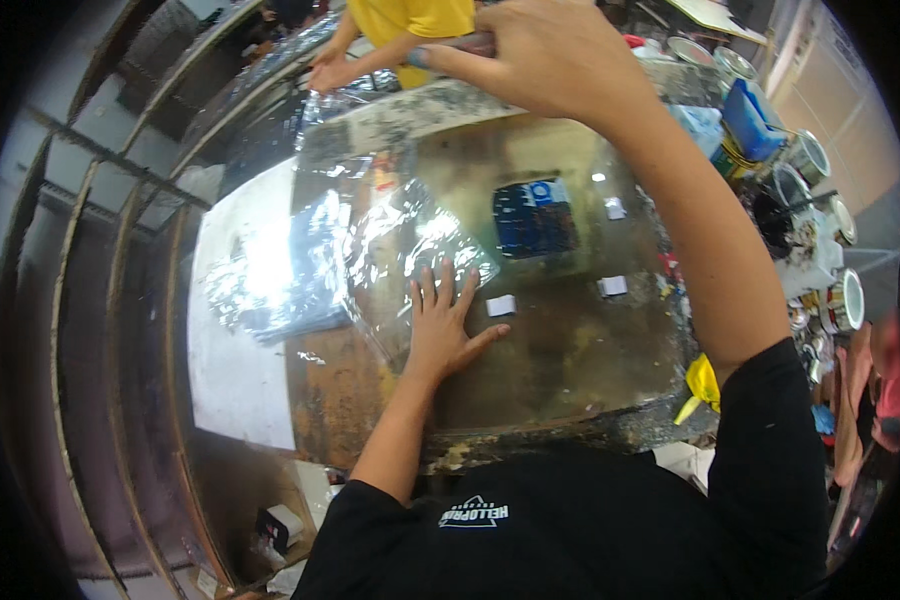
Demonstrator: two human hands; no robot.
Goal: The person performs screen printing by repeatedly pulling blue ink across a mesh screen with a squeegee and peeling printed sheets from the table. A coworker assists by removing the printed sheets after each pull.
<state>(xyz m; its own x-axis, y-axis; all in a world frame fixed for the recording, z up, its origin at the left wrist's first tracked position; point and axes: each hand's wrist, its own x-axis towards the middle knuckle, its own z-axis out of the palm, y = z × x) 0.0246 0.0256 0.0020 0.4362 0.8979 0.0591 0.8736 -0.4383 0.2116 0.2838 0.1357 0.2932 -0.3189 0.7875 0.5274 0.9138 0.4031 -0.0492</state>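
Observation:
My left hand [438, 335] lies flat with its fingers spread, its fingertips on the edge of a clear, glossy plastic sheet [375, 270]. Beside it, a brownish board [560, 360] carries a dark blue printed patch [533, 222] and several small white pieces, one a white tab [501, 306] near my thumb. High at the top, my right hand [560, 60] is closed round something dark and reddish, mostly hidden by the fingers; its thumb points left. A co-worker in a yellow shirt [410, 20] stands across the table, hands at the far end of the clear plastic.
A white sheet [235, 390] and a shiny stack of clear plastic [315, 280] lie to the left. Wooden rack bars [120, 260] stand farther left. Along the right edge are several paint tins, a blue container [753, 120] and a yellow rag [702, 385].

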